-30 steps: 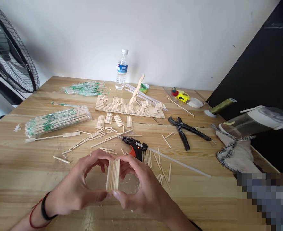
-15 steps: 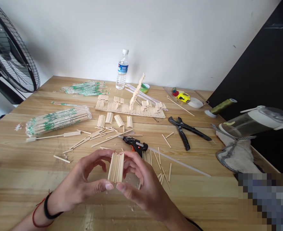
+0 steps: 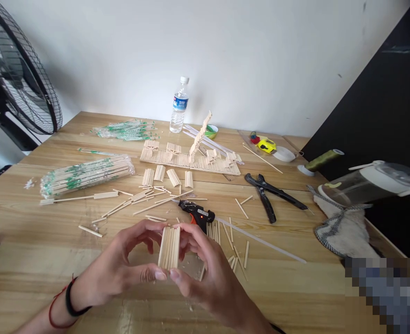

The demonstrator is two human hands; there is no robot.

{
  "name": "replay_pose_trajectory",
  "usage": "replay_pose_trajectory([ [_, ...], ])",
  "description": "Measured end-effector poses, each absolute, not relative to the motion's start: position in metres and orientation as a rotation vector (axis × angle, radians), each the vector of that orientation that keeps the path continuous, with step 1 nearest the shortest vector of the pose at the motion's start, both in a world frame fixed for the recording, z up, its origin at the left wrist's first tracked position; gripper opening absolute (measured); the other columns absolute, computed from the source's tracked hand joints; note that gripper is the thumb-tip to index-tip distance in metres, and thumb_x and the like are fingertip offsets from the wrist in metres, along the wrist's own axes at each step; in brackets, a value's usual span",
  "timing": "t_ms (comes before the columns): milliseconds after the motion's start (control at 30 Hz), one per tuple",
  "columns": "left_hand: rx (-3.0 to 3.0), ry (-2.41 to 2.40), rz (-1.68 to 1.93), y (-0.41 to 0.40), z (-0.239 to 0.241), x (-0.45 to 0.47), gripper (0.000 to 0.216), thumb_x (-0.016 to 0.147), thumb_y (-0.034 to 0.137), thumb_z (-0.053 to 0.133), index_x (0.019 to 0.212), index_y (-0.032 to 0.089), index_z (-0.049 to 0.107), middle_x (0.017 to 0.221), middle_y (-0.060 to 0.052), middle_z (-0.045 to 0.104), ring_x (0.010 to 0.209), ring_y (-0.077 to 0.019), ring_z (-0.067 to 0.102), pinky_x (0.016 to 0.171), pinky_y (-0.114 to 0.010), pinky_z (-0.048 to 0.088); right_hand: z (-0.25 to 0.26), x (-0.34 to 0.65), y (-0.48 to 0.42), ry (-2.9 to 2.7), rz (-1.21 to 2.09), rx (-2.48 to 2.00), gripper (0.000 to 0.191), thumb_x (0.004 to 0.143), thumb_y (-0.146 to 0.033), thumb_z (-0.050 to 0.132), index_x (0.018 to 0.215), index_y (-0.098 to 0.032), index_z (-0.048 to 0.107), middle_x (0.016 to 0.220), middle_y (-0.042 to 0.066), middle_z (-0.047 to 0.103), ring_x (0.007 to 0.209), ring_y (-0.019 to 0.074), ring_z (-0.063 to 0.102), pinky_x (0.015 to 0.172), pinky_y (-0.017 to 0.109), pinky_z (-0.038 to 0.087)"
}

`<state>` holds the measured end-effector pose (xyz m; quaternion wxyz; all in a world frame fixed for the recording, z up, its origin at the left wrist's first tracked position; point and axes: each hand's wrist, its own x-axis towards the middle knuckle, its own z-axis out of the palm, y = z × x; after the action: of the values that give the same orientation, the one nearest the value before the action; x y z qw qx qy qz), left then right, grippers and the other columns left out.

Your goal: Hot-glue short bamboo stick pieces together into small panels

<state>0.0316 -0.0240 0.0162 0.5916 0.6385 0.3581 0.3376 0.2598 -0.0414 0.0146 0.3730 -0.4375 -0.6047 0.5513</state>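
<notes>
Between my two hands, a small panel of wooden sticks laid side by side is held above the table. My left hand pinches its left side, with the thumb at the near end and the fingers at the far end. In the same way my right hand grips the right side. Just beyond my fingers lies a black glue gun with a lit red light and a long clear glue stick behind it. Cut stick pieces lie near my right hand, partly hidden by it.
Behind stands a stick-built model, with several small stick panels before it. Wrapped stick bundles lie left. Black cutters, a tape measure and a clear jug are right. A water bottle stands near the wall.
The whole scene sits slightly lower in view, as the camera has shifted a little. Both hands keep their hold on the stick panel, which is tilted slightly differently.
</notes>
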Motion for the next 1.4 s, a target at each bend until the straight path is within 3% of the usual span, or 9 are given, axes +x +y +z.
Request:
replay_pose_trajectory([
  [100, 1.479, 0.813, 0.778, -0.025, 0.015, 0.034, 0.058, 0.089, 0.046, 0.083, 0.138, 0.026, 0.061, 0.128, -0.012, 0.072, 0.11, -0.0276, 0.068, 0.093, -0.038, 0.053, 0.008, 0.26, -0.044, -1.537, 1.429, -1.048, 0.068, 0.086, -0.043, 0.078, 0.147, -0.027, 0.052, 0.118, 0.008, 0.068, 0.102, 0.0249, 0.067, 0.096, 0.043, 0.056],
  [233, 1.453, 0.79, 0.787, -0.026, 0.01, 0.036, 0.061, 0.088, 0.045, 0.084, 0.142, 0.027, 0.06, 0.139, -0.013, 0.065, 0.11, -0.0267, 0.066, 0.095, -0.038, 0.054, 0.005, 0.26, -0.043, -1.565, 1.381, -0.966, 0.07, 0.088, -0.054, 0.08, 0.15, -0.036, 0.053, 0.124, 0.007, 0.065, 0.106, 0.0246, 0.067, 0.089, 0.037, 0.059],
  [400, 1.56, 0.846, 0.763, -0.024, 0.006, 0.035, 0.064, 0.089, 0.037, 0.084, 0.146, 0.03, 0.056, 0.122, -0.008, 0.071, 0.099, -0.0217, 0.066, 0.093, -0.035, 0.053, -0.001, 0.262, -0.04, -1.577, 1.282, -0.97, 0.063, 0.088, -0.047, 0.081, 0.146, -0.037, 0.057, 0.146, 0.008, 0.055, 0.116, 0.0254, 0.065, 0.09, 0.035, 0.06],
  [500, 1.642, 0.885, 0.761, -0.019, 0.004, 0.033, 0.045, 0.095, 0.034, 0.075, 0.136, 0.025, 0.062, 0.112, -0.007, 0.073, 0.093, -0.0202, 0.067, 0.087, -0.032, 0.055, -0.005, 0.267, -0.038, -1.617, 1.211, -1.013, 0.061, 0.088, -0.036, 0.077, 0.146, -0.035, 0.056, 0.145, 0.007, 0.057, 0.115, 0.0252, 0.066, 0.094, 0.036, 0.059],
  [600, 1.735, 0.977, 0.765, -0.011, -0.003, 0.029, 0.019, 0.103, 0.029, 0.056, 0.107, 0.019, 0.071, 0.096, -0.006, 0.073, 0.084, -0.0179, 0.065, 0.076, -0.027, 0.052, -0.006, 0.271, -0.034, -1.709, 1.076, -1.08, 0.061, 0.089, -0.031, 0.071, 0.147, -0.032, 0.056, 0.144, 0.009, 0.056, 0.123, 0.0277, 0.062, 0.098, 0.037, 0.058],
  [767, 1.846, 1.105, 0.812, 0.002, -0.019, 0.019, 0.016, 0.096, 0.021, 0.054, 0.097, 0.018, 0.07, 0.074, 0.0, 0.066, 0.063, -0.0137, 0.053, 0.058, -0.023, 0.04, -0.001, 0.27, -0.033, -1.85, 0.849, -1.234, 0.06, 0.088, -0.036, 0.07, 0.147, -0.032, 0.059, 0.138, 0.008, 0.057, 0.123, 0.0291, 0.062, 0.106, 0.041, 0.055],
  [933, 1.858, 1.131, 0.922, 0.01, -0.026, 0.013, 0.02, 0.1, 0.024, 0.048, 0.097, 0.019, 0.067, 0.089, -0.004, 0.072, 0.08, -0.0187, 0.062, 0.073, -0.028, 0.046, 0.01, 0.274, -0.033, -1.852, 0.81, -1.273, 0.069, 0.092, -0.041, 0.07, 0.157, -0.032, 0.048, 0.147, 0.01, 0.057, 0.122, 0.0285, 0.065, 0.103, 0.042, 0.058],
  [1167, 1.84, 1.084, 0.987, 0.012, -0.031, 0.012, 0.022, 0.105, 0.03, 0.043, 0.092, 0.021, 0.058, 0.088, -0.003, 0.065, 0.082, -0.0202, 0.057, 0.08, -0.033, 0.045, 0.027, 0.32, 0.03, -1.942, 0.806, -1.499, 0.058, 0.09, -0.054, 0.072, 0.138, -0.023, 0.064, 0.134, 0.013, 0.072, 0.119, 0.0301, 0.071, 0.106, 0.046, 0.056],
  [1400, 1.699, 1.027, 1.043, 0.012, -0.026, 0.011, 0.037, 0.107, 0.052, 0.042, 0.084, 0.023, 0.047, 0.082, -0.001, 0.054, 0.074, -0.0184, 0.046, 0.073, -0.032, 0.043, 0.018, 0.336, 0.101, -2.012, 0.683, -1.634, 0.042, 0.086, -0.029, 0.075, 0.126, -0.016, 0.072, 0.129, 0.019, 0.076, 0.121, 0.0323, 0.071, 0.109, 0.049, 0.052],
])
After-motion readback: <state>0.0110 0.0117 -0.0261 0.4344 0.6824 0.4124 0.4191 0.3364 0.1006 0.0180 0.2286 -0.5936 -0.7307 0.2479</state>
